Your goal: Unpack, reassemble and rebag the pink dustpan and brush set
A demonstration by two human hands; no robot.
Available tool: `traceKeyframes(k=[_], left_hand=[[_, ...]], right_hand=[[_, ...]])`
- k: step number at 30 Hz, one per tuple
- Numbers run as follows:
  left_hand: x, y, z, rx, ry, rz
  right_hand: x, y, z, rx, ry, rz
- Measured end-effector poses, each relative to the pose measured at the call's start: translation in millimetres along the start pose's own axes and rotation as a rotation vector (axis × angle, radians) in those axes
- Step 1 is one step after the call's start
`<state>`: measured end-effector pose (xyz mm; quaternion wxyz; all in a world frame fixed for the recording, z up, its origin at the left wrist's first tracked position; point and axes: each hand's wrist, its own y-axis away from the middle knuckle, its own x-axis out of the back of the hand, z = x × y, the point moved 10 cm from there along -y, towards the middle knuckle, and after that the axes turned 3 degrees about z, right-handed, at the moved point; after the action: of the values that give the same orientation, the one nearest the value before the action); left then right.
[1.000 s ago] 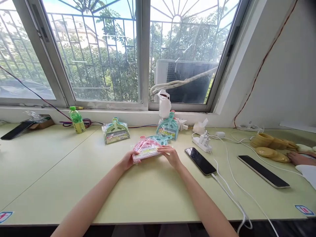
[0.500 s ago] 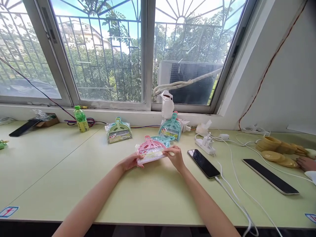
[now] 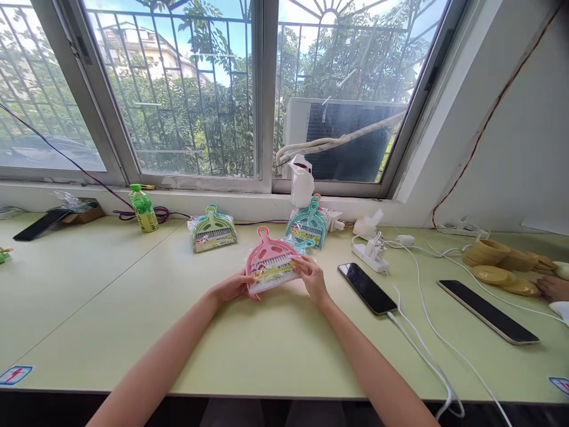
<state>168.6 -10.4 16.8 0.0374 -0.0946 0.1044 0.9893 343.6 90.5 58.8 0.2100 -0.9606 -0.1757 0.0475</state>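
Observation:
Between my two hands is a pink dustpan and brush set [image 3: 269, 255] in clear plastic, its handle pointing away from me and its printed label facing up. My left hand [image 3: 234, 286] grips its lower left corner. On the right side, my right hand [image 3: 310, 274] pinches the edge near the label. Just behind it, partly hidden, lies a blue set [image 3: 302, 244]. A teal wrapped set [image 3: 310, 224] leans by the windowsill, and a green wrapped set [image 3: 214, 231] stands to the left.
A black phone [image 3: 367, 289] on a white cable lies to the right, near a power strip [image 3: 370, 258]. Farther right are a dark tablet-like slab [image 3: 488, 311], yellow containers [image 3: 486, 254] and another person's hand [image 3: 553, 288]. A green bottle [image 3: 144, 209] stands at the back left.
The pink set has been tilted up toward me, so its pan face and label show more fully. Both hands keep their hold on it. The view has shifted slightly.

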Motion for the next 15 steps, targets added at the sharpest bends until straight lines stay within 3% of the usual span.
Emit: traceKeyframes(k=[7, 11, 15], left_hand=[[-2.1, -3, -2, -0.018, -0.068, -0.035], [-9.3, -3, 0, -0.046, -0.078, 0.0], [-10.0, -3, 15, -0.176, -0.055, 0.109]], right_hand=[[-13, 8, 32, -0.378, -0.301, -0.069], [-11, 8, 43, -0.443, -0.35, -0.039], [-1, 5, 47, -0.439, -0.375, 0.052]])
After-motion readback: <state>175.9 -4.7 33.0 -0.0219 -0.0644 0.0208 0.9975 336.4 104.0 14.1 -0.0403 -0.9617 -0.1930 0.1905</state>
